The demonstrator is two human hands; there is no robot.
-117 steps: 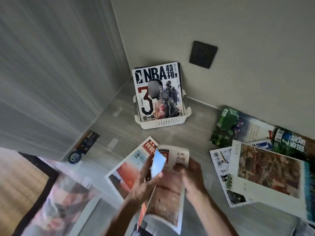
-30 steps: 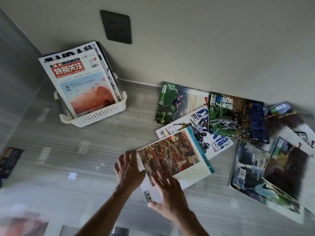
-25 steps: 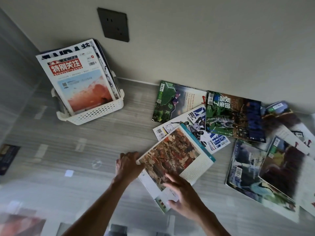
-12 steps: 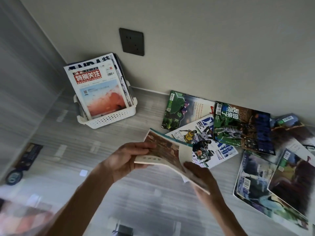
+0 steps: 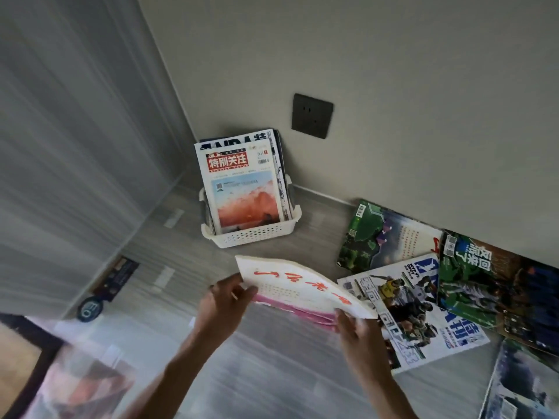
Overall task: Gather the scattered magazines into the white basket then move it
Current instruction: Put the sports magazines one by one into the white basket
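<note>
The white basket (image 5: 251,234) is standing on the floor (image 5: 272,358) in the corner, its back near the wall (image 5: 393,86), with 2 or more magazines upright inside, a red-titled cover (image 5: 242,189) facing front. Open floor is lying between basket and hands. The left hand (image 5: 225,300) and right hand (image 5: 357,331) are each gripping an end of a white magazine with red script (image 5: 299,290), fingers curled round its edges, lifted above the floor. More scattered magazines (image 5: 423,303) are overlapping along the wall to the right.
</note>
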